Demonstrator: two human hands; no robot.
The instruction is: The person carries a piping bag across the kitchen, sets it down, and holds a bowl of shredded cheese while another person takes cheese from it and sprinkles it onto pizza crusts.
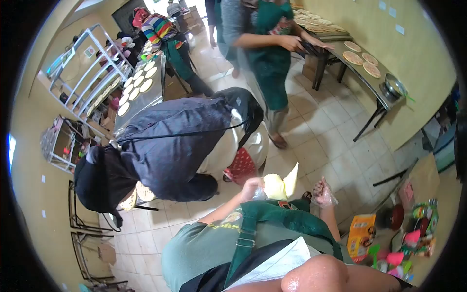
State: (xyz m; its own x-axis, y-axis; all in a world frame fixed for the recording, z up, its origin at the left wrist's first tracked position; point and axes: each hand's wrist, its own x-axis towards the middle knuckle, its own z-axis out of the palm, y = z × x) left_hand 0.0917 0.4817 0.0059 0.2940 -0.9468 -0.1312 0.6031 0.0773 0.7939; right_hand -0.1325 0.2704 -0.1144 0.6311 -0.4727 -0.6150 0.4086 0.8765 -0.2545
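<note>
In the head view, my left hand (254, 189), in a clear plastic glove, is closed around a pale yellow piping bag (276, 186) in front of my green apron. The bag has a rounded full body, and its pointed end sticks up to the right. My right hand (323, 192), also in a clear glove, is held up to the right, apart from the bag, with its fingers curled; whether anything small is in it cannot be made out.
A person in a dark jacket (170, 141) bends over at the left. Another in a green apron (272, 58) stands ahead beside a table (379, 87) with flat rounds. More rounds lie on the left table (154, 94). Supplies, including a yellow packet (361, 236), are at lower right.
</note>
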